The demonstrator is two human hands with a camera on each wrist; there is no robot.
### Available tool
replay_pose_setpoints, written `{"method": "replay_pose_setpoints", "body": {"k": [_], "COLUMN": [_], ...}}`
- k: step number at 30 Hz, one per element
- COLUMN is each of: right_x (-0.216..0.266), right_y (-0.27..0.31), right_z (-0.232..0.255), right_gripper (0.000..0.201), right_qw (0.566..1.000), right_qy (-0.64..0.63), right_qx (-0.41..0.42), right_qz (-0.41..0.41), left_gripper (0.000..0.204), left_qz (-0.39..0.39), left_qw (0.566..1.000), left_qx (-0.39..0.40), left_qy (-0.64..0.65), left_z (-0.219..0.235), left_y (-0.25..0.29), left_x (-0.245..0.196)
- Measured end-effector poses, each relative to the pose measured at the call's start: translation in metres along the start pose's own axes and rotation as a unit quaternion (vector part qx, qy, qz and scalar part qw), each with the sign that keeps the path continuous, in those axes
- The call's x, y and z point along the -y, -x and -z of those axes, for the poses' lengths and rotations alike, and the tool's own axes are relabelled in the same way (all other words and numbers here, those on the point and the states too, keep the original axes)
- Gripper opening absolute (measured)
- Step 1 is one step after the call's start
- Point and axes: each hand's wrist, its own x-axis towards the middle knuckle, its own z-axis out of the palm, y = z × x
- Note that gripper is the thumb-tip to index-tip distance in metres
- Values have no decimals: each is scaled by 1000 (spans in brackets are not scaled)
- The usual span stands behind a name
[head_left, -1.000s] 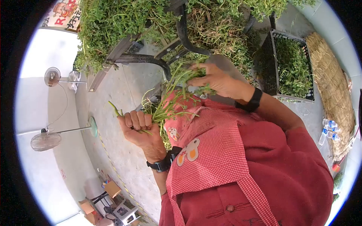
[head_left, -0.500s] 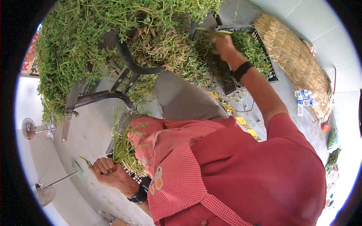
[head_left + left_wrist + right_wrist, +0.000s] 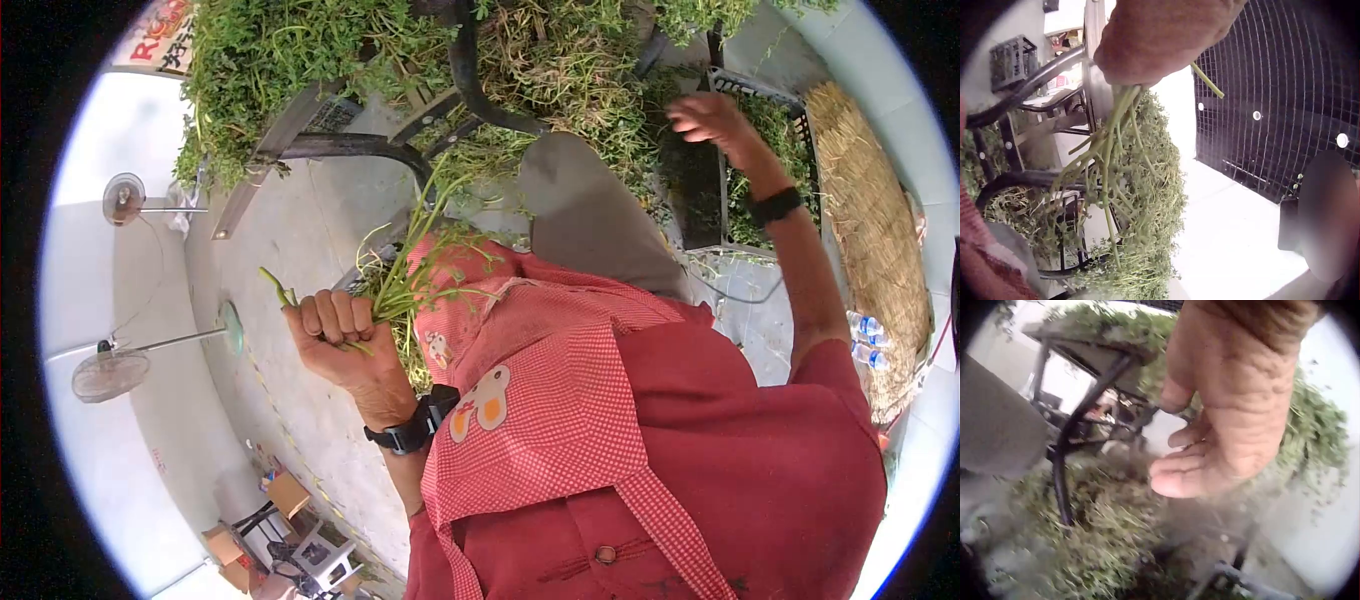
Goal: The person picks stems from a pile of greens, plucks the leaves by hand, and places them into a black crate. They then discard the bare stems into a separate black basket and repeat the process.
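Note:
My left hand [image 3: 345,340] grips a bunch of leafy green stems [image 3: 425,275] by the lower ends, in front of the red checked apron. Cut ends poke out beyond the thumb side. In the left wrist view the stems [image 3: 1113,137] hang from the curled fingers. My right hand [image 3: 715,120], holding nothing, hovers beside the black crate [image 3: 755,88] of greens, arm stretched out. Its fingers [image 3: 1175,481] are loosely bent in the right wrist view, with a heap of stems [image 3: 1110,525] on the floor behind them.
A table piled with greens [image 3: 300,70] stands ahead, its dark curved metal legs [image 3: 465,80] close to my knee. Another stem heap [image 3: 590,80] lies beneath. A rolled straw mat [image 3: 865,240] and water bottles [image 3: 868,340] are at the right, fans [image 3: 110,375] at the left.
My right hand left the bunch, carried some greens over to the crate, and now is drawn back from there with nothing in it. The left hand keeps its grip on the stems.

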Motion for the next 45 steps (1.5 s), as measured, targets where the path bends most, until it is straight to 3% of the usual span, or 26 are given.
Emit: {"method": "replay_pose_setpoints", "body": {"k": [2,3,5,10,12,14,17,19,20,22,23,25,26,28,32,34,37,38,40,41,42,43,45], "right_x": [48,62,88,120,109,101,104,96,93,86,83,82,77,71,80,67,56,58,69,67,66,68,75], "right_y": [8,7,17,40,39,40,43,43,43,43,44,41,40,40,38,33,27,24,13,8,3,4,5], "right_z": [-86,-115,-170,-240,-255,-260,-261,-262,-264,-270,-271,-271,-271,-270,-255,-249,-229,-216,-182,-155,-135,-132,-127], "right_gripper": [25,24,25,28,29,31,31,28,28,29,29,35,35,34,26,21,21,21,13,13,15,15,16], "right_qw": [987,962,914,895,894,892,907,875,874,851,853,912,912,861,874,857,836,836,866,931,969,970,978], "right_qy": [60,196,242,219,212,204,198,265,265,352,352,322,322,297,326,264,310,310,377,254,125,120,-22], "right_qx": [126,149,179,285,267,250,280,240,240,92,90,102,103,18,92,88,123,122,166,180,192,193,207], "right_qz": [79,116,273,265,292,317,246,327,327,378,376,233,233,412,348,433,437,435,283,189,90,87,32], "left_gripper": [40,40,40,41,41,40,40,41,41,41,41,41,41,42,42,42,41,41,41,40,40,39,39], "left_qz": [7,15,16,44,49,54,64,61,61,86,89,104,104,101,111,118,138,140,63,41,37,31,26], "left_qw": [1000,998,998,996,996,996,995,997,997,992,992,993,993,994,993,992,990,989,998,998,998,998,996], "left_qx": [24,48,52,53,46,36,44,28,28,56,57,40,40,26,38,32,11,10,13,49,46,53,72], "left_qy": [17,33,38,56,61,65,56,40,41,66,65,33,33,29,30,32,38,38,27,30,32,29,38], "left_z": [2,3,3,-1,-3,-2,-2,-4,-6,-9,-11,-16,-17,-16,-18,-17,-20,-18,-8,-2,1,5,7], "left_y": [1,2,4,8,9,10,9,10,11,12,13,12,12,12,12,11,12,12,6,1,-1,-2,-3], "left_x": [0,-2,-2,2,4,6,7,10,13,21,24,29,29,28,30,28,30,27,7,-7,-11,-16,-18]}}
